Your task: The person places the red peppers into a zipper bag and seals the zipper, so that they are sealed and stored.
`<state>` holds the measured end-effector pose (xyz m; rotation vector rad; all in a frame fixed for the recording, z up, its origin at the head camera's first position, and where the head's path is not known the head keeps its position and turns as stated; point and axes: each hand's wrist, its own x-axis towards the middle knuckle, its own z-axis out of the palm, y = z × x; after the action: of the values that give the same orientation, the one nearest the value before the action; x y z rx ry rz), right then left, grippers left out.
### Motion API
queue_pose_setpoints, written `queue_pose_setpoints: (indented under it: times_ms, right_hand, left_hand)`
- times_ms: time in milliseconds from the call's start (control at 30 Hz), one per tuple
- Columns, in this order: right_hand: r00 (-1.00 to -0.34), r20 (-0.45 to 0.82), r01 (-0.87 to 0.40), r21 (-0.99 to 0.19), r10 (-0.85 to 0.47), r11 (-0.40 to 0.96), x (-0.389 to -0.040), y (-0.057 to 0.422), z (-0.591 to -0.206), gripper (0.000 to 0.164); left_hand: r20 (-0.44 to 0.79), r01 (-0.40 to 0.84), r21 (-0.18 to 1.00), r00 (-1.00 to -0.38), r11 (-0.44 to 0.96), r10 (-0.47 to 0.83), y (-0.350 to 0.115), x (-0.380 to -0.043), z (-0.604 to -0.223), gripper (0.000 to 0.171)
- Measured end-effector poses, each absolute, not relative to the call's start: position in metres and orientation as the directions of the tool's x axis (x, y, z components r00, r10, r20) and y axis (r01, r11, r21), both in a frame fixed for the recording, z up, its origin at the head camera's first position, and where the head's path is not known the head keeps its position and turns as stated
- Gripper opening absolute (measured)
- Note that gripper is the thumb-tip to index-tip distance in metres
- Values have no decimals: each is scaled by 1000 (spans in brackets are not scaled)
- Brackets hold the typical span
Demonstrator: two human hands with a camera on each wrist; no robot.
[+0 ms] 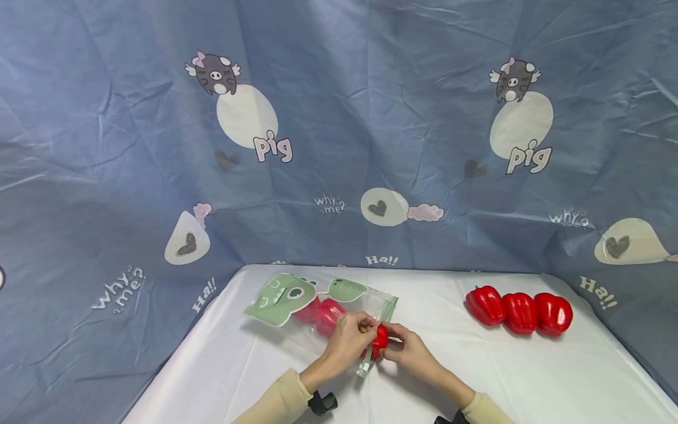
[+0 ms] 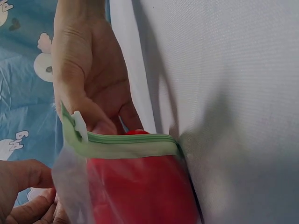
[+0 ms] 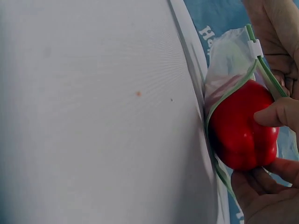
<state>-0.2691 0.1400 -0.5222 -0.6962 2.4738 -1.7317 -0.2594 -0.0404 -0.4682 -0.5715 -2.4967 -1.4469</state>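
Observation:
A clear zip bag [image 1: 343, 290] with a green cartoon print lies on the table, its green-edged mouth facing right. Red bell peppers [image 1: 329, 313] show through its plastic. My left hand [image 1: 345, 340] pinches the bag's edge near the mouth. With thumb and fingers, my right hand [image 1: 415, 354] grips another red bell pepper [image 3: 243, 128], which sits partly inside the spread mouth. A white slider [image 3: 255, 48] is on the green zip strip, above that pepper in the right wrist view. The left fingertips are partly hidden behind the plastic in the left wrist view.
Three red bell peppers [image 1: 521, 312] stand in a row at the right of the white-covered table [image 1: 450, 297]. Behind the table hangs a blue printed cloth [image 1: 328, 147], which also runs along both sides.

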Motion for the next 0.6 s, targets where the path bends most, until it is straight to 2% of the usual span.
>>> queue_pose_setpoints:
  times_ms: [333,600]
  right_hand:
    - [-866,218,-347,-911,-450,225,-273,135,-516,51]
    - [-858,219,-346,-914,-464,210,-277,132,-524,39]
  left_hand:
    - [367,433,787,-901,440,231,-41,-260,-468,7]
    - [383,448,775,-894,447,233,-40,-261,-472,6]
